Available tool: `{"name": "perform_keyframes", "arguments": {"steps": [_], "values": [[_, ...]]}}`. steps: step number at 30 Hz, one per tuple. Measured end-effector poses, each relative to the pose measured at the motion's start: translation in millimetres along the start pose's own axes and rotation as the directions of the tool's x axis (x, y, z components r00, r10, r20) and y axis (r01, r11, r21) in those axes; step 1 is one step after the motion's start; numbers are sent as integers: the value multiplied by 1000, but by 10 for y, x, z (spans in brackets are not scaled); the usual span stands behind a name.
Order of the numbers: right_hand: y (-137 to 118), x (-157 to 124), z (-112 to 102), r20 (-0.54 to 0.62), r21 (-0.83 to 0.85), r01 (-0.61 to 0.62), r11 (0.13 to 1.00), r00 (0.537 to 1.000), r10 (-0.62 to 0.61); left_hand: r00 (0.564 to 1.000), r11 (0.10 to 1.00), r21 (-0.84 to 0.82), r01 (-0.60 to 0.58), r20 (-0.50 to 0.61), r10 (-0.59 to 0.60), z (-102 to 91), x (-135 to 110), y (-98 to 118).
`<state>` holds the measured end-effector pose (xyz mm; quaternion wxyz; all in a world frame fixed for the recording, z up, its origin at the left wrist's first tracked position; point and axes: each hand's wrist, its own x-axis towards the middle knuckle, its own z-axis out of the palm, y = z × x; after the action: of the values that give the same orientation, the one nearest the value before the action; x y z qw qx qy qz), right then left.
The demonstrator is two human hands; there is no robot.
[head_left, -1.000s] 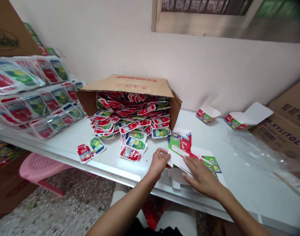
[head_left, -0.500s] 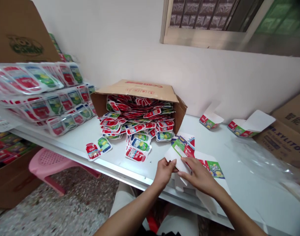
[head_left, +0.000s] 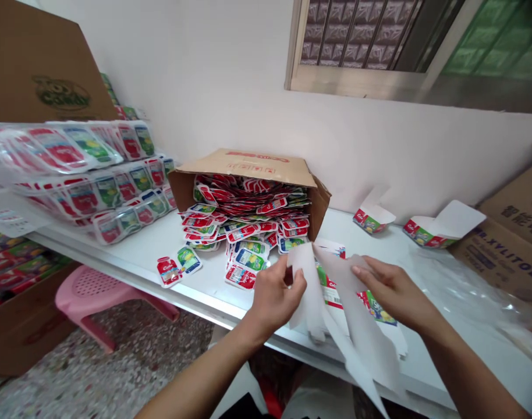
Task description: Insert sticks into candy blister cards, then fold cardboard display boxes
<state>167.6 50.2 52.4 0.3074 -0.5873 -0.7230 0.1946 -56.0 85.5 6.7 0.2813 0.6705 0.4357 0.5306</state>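
My left hand (head_left: 275, 297) pinches the left edge of a flat, unfolded white carton blank (head_left: 353, 314) lifted off the white table (head_left: 130, 256). My right hand (head_left: 390, 288) grips the blank's upper right part, fingers curled on it. The blank hangs tilted, white inner side toward me, flaps trailing down past the table edge. Under it lies a stack of flat printed carton blanks (head_left: 377, 308) in green and red. Just left, a cardboard box (head_left: 248, 166) lies on its side, spilling several red and green candy packets (head_left: 244, 224).
Racks of packaged candy (head_left: 82, 174) fill the left. Two loose packets (head_left: 178, 265) lie near the table front. Two folded small cartons (head_left: 373, 215) (head_left: 440, 218) stand by the wall. Brown boxes (head_left: 506, 233) and clear plastic sit at right. A pink stool (head_left: 100, 291) stands below.
Both hands took one blank off the flat stack and raised it, turning its white side toward me. The camera tilted up slightly.
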Motion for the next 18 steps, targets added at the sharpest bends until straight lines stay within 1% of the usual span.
{"name": "perform_keyframes", "arguments": {"steps": [2, 3, 4, 5, 6, 7, 8, 9, 10, 11, 13, 14, 16, 17, 18], "values": [[-140, 6, -46, -120, -28, 48, 998, 991, -51, 996, 990, -113, -83, -35, 79, -136, -1, 137], [-198, 12, -45, -169, -49, 73, 996, 982, -80, 990, 976, -173, -134, -56, 126, -182, -15, 171], [-246, 21, -31, -197, -63, 97, 993, 975, -107, 977, 958, -197, -209, -77, 197, -213, -35, 180], [-282, 32, -6, -202, -66, 116, 991, 971, -127, 951, 935, -175, -307, -91, 295, -234, -57, 168], [-309, 44, 25, -186, -63, 129, 990, 973, -139, 906, 900, -109, -421, -97, 412, -248, -74, 143], [-328, 56, 59, -156, -59, 138, 989, 977, -146, 845, 847, -15, -531, -86, 528, -260, -79, 111], [-343, 67, 93, -114, -59, 149, 987, 981, -155, 782, 784, 83, -616, -62, 621, -274, -65, 79], [-355, 78, 124, -67, -59, 168, 984, 983, -172, 738, 732, 159, -662, -32, 674, -292, -29, 53], [-367, 86, 150, -20, -63, 193, 979, 981, -194, 726, 711, 201, -673, -4, 688, -316, 27, 35], [-377, 93, 172, 27, -67, 224, 972, 974, -223, 739, 719, 207, -663, 30, 673, -345, 98, 24], [-386, 105, 198, 91, -75, 284, 956, 957, -277, 782, 770, 137, -623, 123, 611, -414, 247, 21], [-381, 112, 202, 103, -83, 294, 952, 953, -285, 787, 786, 87, -612, 162, 596, -451, 303, 24], [-347, 131, 193, 93, -107, 273, 956, 960, -263, 765, 778, 11, -629, 191, 615, -522, 340, 33], [-322, 145, 180, 87, -114, 259, 959, 964, -250, 740, 759, -12, -651, 212, 638, -556, 315, 39], [-296, 163, 164, 96, -113, 257, 960, 964, -247, 707, 739, -36, -673, 263, 657, -587, 265, 47]]}}
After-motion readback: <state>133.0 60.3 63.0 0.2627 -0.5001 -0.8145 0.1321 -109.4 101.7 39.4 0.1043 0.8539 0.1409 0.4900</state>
